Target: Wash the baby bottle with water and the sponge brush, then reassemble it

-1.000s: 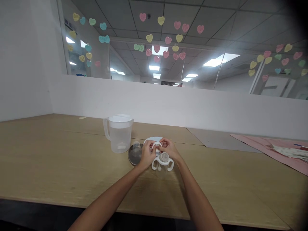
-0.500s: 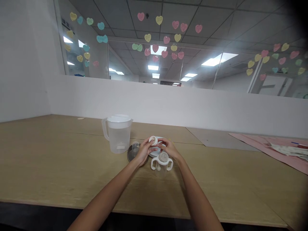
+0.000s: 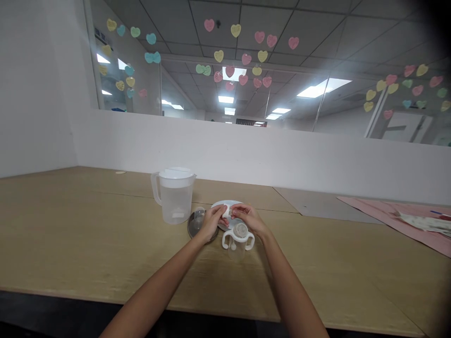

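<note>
Both hands, left hand (image 3: 211, 221) and right hand (image 3: 247, 218), pinch a small white ring (image 3: 226, 212) just behind the handled cup (image 3: 238, 240) (right of the jug (image 3: 174, 195)); fitting step, next needs alignment, I'd judge.

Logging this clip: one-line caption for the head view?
Both hands, left hand and right hand, hold a small white ring above a two-handled baby bottle, beside a clear pitcher.

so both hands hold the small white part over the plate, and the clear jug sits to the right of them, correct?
Not quite. In the head view the jug stands to the left of the hands, not the right. The left hand and right hand do hold the small white part over the plate.
</note>
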Demonstrator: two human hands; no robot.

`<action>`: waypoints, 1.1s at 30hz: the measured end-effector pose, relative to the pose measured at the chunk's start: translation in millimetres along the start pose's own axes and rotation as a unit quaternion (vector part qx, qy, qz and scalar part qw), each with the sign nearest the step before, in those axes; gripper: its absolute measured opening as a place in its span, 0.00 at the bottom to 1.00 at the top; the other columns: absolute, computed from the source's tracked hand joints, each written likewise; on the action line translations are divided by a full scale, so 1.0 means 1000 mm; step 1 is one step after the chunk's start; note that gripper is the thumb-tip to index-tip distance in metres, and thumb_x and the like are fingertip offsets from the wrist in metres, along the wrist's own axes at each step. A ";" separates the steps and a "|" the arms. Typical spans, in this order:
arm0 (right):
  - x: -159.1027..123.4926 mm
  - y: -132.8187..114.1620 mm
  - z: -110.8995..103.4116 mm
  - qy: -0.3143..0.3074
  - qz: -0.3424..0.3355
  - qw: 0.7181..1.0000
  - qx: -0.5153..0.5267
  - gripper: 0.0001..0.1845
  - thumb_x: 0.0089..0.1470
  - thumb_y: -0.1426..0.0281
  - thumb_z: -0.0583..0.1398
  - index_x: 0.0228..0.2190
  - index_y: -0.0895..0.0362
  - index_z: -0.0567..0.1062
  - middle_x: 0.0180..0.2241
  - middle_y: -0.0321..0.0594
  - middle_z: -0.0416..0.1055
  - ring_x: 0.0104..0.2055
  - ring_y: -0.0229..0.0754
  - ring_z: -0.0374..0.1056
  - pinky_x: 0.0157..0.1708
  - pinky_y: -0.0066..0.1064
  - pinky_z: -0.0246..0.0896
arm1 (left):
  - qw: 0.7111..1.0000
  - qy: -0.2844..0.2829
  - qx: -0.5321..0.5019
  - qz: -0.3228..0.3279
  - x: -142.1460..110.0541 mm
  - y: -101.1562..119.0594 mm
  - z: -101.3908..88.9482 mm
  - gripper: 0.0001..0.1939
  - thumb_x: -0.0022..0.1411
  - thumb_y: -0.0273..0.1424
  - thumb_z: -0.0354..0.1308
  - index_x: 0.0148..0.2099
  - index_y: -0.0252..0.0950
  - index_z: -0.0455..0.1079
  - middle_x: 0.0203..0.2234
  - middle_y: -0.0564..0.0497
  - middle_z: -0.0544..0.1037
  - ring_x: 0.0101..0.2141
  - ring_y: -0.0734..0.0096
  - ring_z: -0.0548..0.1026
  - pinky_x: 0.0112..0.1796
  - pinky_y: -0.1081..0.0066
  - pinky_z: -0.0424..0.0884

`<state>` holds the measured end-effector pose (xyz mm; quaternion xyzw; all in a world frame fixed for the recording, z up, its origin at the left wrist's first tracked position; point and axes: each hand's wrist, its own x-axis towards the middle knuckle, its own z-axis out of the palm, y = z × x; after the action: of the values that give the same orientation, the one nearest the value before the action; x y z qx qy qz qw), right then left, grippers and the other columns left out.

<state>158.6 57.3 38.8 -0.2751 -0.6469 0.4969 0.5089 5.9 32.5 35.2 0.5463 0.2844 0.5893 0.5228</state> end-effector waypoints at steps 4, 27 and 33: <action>-0.004 -0.005 0.003 0.004 0.017 1.000 0.025 0.14 0.35 0.64 0.66 0.28 0.58 0.76 0.22 0.36 0.70 0.25 0.35 0.63 0.28 0.28 0.59 | 0.999 -0.017 -0.040 -0.019 -0.001 0.000 0.002 0.21 0.50 0.46 0.52 0.29 0.29 0.68 0.17 0.50 0.71 0.15 0.77 0.66 0.18 0.75 0.65; -0.001 -0.004 0.004 0.076 0.022 0.988 0.135 0.11 0.30 0.68 0.68 0.22 0.57 0.76 0.21 0.34 0.69 0.23 0.31 0.61 0.27 0.25 0.58 | 0.999 0.017 0.014 0.046 -0.002 0.002 0.001 0.20 0.46 0.39 0.60 0.41 0.33 0.69 0.28 0.51 0.75 0.23 0.78 0.70 0.27 0.76 0.67; -0.001 -0.002 0.001 0.109 0.029 0.984 0.139 0.11 0.27 0.70 0.69 0.20 0.59 0.76 0.20 0.34 0.69 0.22 0.30 0.60 0.26 0.24 0.57 | 0.989 0.020 0.108 0.100 -0.003 -0.004 0.004 0.26 0.47 0.38 0.60 0.48 0.33 0.63 0.33 0.47 0.75 0.31 0.72 0.72 0.33 0.74 0.68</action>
<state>158.3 55.7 40.9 -0.2735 -0.5038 0.5634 0.5949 10.1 29.6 31.5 0.6135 0.3001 0.6154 0.3935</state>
